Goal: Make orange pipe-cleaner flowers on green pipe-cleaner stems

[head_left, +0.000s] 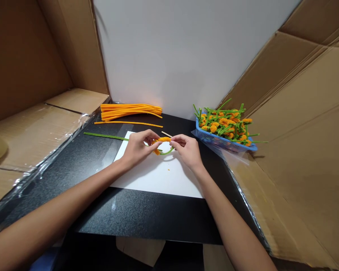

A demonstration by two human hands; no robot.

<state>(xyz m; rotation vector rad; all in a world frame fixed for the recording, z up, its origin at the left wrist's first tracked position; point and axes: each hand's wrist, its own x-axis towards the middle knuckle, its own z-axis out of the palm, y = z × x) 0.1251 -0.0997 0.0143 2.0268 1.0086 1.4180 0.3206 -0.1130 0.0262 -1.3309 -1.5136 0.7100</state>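
Note:
My left hand [138,147] and my right hand [186,150] meet above a white paper sheet [158,177], both pinching a short orange chenille coil [164,139]. A thin wooden stick [166,134] pokes out at the top of the coil. A green pipe cleaner [104,135] runs from the left under my left hand and curves up as a loop [168,152] towards my right fingers. An orange tuft [157,152] shows below my left fingers. Much of the coil is hidden by my fingers.
A bundle of orange pipe cleaners [130,111] and one loose strand [128,124] lie at the back of the black table [141,212]. A blue plastic basket [223,141] holds several orange-and-green pipe-cleaner flowers. Cardboard panels [288,113] flank the table, with a white wall behind.

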